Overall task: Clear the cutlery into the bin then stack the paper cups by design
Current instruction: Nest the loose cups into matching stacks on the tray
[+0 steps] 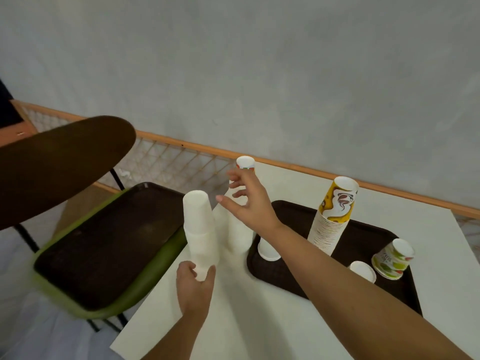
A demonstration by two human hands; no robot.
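Cup-stacking step: the left hand (194,284) grips a plain white cup stack (200,224) by its base. The right hand (249,201), fingers spread, hovers by the second white stack (240,235) at twelve o'clock. Merging them likely comes next.

It looked like a canteen or a simple self-service eating place. One brown serving tray (363,242) lay on the white counter (233,320), and a second tray (104,242) lay on a green-seated chair (166,261). Disposable paper cups stood nested upside down in a tall printed stack (332,216) and a plain white stack (200,229). Behind was a bare grey wall (259,74) with an orange-framed lattice (168,162) at its foot.
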